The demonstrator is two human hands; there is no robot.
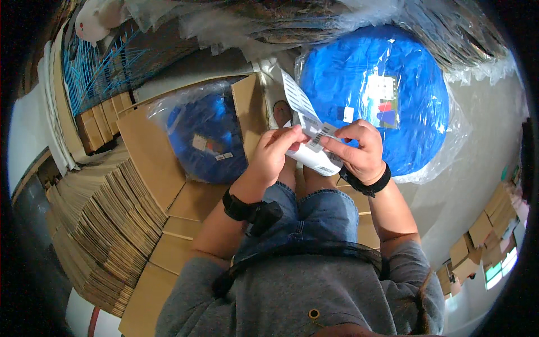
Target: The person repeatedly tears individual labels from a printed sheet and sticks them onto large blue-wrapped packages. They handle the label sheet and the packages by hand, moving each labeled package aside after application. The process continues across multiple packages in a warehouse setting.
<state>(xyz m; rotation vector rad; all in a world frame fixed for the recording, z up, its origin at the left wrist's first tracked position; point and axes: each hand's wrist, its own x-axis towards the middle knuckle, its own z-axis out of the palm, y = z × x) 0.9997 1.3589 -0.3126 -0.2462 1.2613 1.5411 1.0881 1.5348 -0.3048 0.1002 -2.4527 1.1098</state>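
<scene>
Above my lap, a strip of white barcode labels [301, 104] runs up from between my two hands, and a wider white part of it curls below them. My left hand [273, 150] pinches the strip's left side between thumb and fingers. From the right, my right hand [359, 147] grips one label with thumb and forefinger. Just beyond the right hand lies a big round blue bundle [325, 73] in clear plastic, with a picture card and a small white label on it. Another blue bundle [196, 126], also bagged, sits in an open cardboard box [147, 160] to the left.
Flattened cardboard boxes [106, 224] are stacked at the left. Behind them stands a blue wire rack [92, 78]. Plastic-wrapped goods [269, 22] are piled along the far side. More cardboard boxes [466, 253] stand at the far right on the grey floor [432, 208].
</scene>
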